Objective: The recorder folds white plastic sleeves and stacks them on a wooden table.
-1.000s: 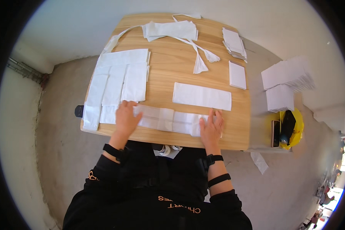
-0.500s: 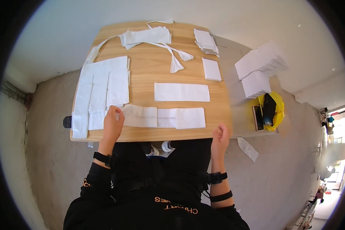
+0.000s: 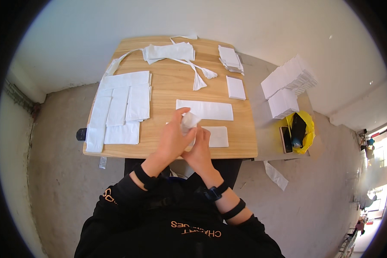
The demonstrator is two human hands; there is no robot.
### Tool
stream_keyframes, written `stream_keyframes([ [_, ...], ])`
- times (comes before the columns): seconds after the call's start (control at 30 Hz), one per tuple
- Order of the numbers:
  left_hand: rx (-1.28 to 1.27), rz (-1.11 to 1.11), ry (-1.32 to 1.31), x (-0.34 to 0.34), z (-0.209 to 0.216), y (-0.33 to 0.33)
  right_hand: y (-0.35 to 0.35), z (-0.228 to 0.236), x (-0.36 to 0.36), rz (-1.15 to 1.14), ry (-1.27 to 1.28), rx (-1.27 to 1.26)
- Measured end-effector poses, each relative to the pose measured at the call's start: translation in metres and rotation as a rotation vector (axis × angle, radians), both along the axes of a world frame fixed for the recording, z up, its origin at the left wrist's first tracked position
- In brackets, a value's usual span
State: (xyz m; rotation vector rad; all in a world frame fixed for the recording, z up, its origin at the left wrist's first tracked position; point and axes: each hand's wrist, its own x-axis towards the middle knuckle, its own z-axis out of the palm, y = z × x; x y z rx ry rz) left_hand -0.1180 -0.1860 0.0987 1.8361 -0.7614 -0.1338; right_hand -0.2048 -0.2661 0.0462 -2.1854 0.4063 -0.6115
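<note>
My left hand (image 3: 173,136) and my right hand (image 3: 200,151) meet over the table's near edge, fingers curled in. Between them a thin white strip (image 3: 190,122) of paper-like or film-like material is bunched up, its upper end standing above the fingers. Both hands look closed on it, though its lower part is hidden. Just right of my fingers, the end of a flat white sleeve (image 3: 218,136) shows; my hands cover the rest. Beyond them lies another long white sleeve (image 3: 210,110), flat on the table.
On the wooden table (image 3: 163,92), overlapping white sleeves (image 3: 137,103) lie left and a tied white bundle (image 3: 170,51) lies at the back. White stacks (image 3: 235,88) sit right. A grey side surface holds taller white stacks (image 3: 284,101), a phone (image 3: 286,139) and a yellow bag (image 3: 307,144).
My left hand has moved right, away from the sleeve's left end, and my right hand has come left to meet it. The white strip is now bunched between them. The view has shifted slightly.
</note>
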Motion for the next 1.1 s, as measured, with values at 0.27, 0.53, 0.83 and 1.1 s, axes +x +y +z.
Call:
stream_keyframes([
  [0.27,-0.092,-0.251,-0.118,-0.003,-0.031,0.011,-0.050,-0.013,0.001,-0.247,-0.173,0.924],
  [0.53,0.303,0.066,-0.342,0.002,-0.126,-0.001,-0.112,-0.012,-0.024,-0.398,-0.340,1.245],
  [0.83,0.189,-0.054,-0.407,0.001,-0.141,-0.022,-0.167,-0.046,-0.062,-0.555,-0.323,1.273],
  [1.1,0.208,-0.085,-0.458,0.005,-0.146,-0.018,-0.191,-0.087,-0.078,-0.597,-0.156,1.121],
])
